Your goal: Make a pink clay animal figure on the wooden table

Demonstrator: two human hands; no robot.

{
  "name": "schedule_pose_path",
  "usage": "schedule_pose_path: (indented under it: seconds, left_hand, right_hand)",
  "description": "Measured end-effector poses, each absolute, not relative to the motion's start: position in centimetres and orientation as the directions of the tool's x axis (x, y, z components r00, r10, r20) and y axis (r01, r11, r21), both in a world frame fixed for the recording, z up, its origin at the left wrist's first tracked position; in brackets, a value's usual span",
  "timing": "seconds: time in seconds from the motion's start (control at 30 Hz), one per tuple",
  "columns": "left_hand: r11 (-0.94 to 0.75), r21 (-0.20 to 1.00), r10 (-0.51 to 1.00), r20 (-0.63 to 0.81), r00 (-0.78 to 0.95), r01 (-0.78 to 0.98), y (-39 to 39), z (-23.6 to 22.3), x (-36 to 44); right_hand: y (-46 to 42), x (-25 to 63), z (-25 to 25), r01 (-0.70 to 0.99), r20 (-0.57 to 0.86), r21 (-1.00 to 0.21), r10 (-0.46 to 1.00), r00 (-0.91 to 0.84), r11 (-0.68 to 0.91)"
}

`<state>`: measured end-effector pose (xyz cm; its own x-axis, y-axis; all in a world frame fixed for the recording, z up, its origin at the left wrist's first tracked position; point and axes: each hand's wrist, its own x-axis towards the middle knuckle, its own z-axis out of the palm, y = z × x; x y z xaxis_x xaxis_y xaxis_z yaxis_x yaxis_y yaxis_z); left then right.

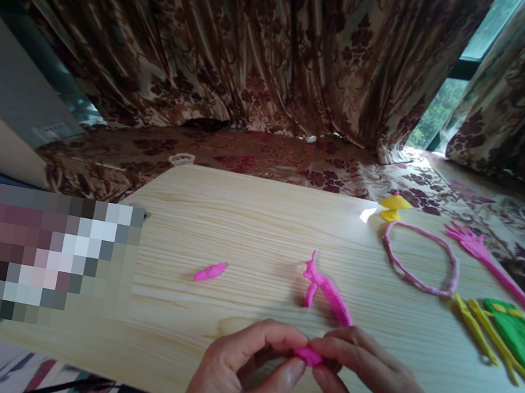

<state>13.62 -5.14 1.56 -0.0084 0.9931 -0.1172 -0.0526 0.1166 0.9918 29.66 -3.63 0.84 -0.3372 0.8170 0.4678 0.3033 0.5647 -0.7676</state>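
Between the fingertips of both hands is a small piece of pink modelling clay [308, 356]. My left hand [249, 370] pinches its left side with thumb and forefinger. From the other side my right hand [376, 386] grips it the same way. Just beyond the fingers lies a longer pink clay figure [331, 295], with a forked end and a short limb hanging off it; its near end runs behind my right fingers. A separate pink clay lump [210, 272], tapered at its ends, rests farther left on the wooden table [258, 223].
At the right lie a pink clay ring [456, 275], a pink clay hand on a long arm [499, 265], yellow clay strips [477, 329] and a green clay slab [523, 344]. A yellow mushroom-like piece [393, 206] stands at the back edge. Patterned curtains [269, 42] hang behind.
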Motion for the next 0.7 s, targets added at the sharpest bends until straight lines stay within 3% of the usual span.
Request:
schedule_pose_path:
  seconds: [0.27,0.57,0.7]
  left_hand:
    - [0.151,0.988,0.982,-0.151,-0.116,-0.01,-5.3,1.2,14.2]
    - [-0.229,0.967,0.962,0.242,-0.123,0.116,-5.4,0.5,13.7]
    - [-0.299,0.938,0.937,0.323,-0.134,0.173,-5.5,0.6,13.7]
  right_hand:
    - [-4.0,29.4,0.5,0.339,0.434,-0.796,0.864,-0.257,0.501]
    - [-4.6,29.0,-0.2,0.338,0.453,-0.794,0.863,-0.224,0.504]
    - [-4.3,28.8,0.0,0.295,0.436,-0.82,0.869,-0.234,0.49]
